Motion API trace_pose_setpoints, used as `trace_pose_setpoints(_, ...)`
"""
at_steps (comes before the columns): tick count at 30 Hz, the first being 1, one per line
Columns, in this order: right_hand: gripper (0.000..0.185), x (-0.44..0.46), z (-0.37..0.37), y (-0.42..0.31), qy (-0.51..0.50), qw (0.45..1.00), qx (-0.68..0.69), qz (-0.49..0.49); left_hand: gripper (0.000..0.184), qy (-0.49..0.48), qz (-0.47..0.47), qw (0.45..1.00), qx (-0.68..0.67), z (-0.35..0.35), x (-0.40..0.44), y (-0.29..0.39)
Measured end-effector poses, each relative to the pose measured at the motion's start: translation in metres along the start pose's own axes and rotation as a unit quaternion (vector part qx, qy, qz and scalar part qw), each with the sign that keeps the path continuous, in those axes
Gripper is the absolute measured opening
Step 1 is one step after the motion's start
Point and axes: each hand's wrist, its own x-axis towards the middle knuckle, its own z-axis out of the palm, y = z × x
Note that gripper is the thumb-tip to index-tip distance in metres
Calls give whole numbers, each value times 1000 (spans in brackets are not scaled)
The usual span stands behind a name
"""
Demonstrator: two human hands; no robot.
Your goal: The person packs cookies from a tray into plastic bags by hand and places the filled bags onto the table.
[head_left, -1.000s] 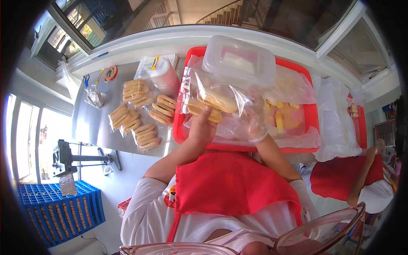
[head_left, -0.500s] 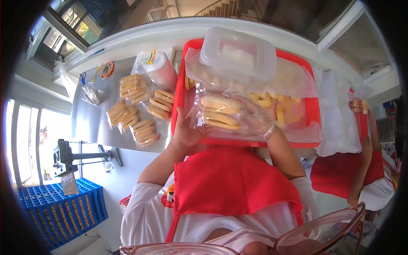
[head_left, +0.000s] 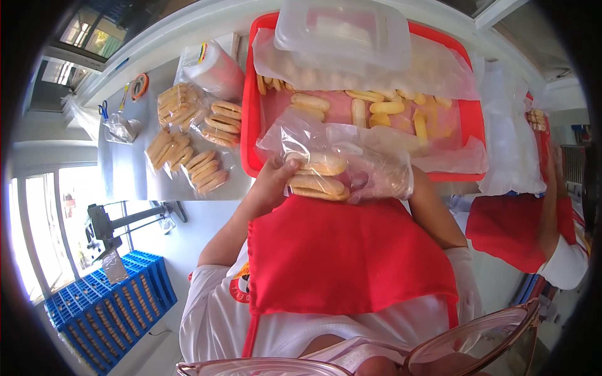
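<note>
A clear plastic bag of ladyfinger biscuits (head_left: pixel 318 185) is held in front of the red apron, at the near edge of the red tray (head_left: pixel 249 125). My left hand (head_left: pixel 274 180) grips the bag's left side, thumb over the film. On its right side, my right hand (head_left: pixel 382 174), in a clear plastic glove, closes around the bag; glare and crumpled film partly hide its fingers. Loose ladyfingers (head_left: pixel 387 108) lie in the tray on paper, some under a translucent sheet (head_left: pixel 439 74).
Several filled biscuit bags (head_left: pixel 207 170) lie left of the tray, near a plastic roll (head_left: pixel 216 72), orange tape (head_left: pixel 139 86) and scissors (head_left: pixel 103 109). A translucent container (head_left: pixel 342 28) stands over the tray's back. A co-worker's arm (head_left: pixel 550 200) is at right; blue crates (head_left: pixel 116 307) stand lower left.
Both hands have drawn the bag from over the tray toward my body. The view has tilted down, and more loose biscuits show in the tray.
</note>
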Motion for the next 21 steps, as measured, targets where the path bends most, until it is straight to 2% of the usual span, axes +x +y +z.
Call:
trace_pose_setpoints(2, 71, -5, 14, 9, -20, 1000, 10, 14, 48, -5, -5, 999, 50, -7, -3, -7)
trace_pose_setpoints(5, 67, -6, 17, 4, -53, 998, -12, 39, 43, 24, 11, 997, 72, -2, -11, -11)
trace_pose_setpoints(11, 58, -10, 22, 9, 29, 999, -2, -40, 45, 68, -5, 992, 108, 11, -15, -2)
trace_pose_setpoints(14, 52, -16, 26, 17, 57, 994, -56, -69, 45, 119, -2, 989, 84, 20, -17, -3)
trace_pose_setpoints(17, 47, -18, 33, 26, 118, 988, -44, -93, 42, 113, -11, 989, 98, 28, -20, 4)
trace_pose_setpoints(20, 45, -16, 29, 15, 100, 993, -34, -49, 39, 50, 40, 997, 43, 19, -19, -13)
trace_pose_setpoints(21, 45, -16, 31, 16, 100, 992, -51, -56, 38, 77, 24, 996, 37, 21, -20, -11)
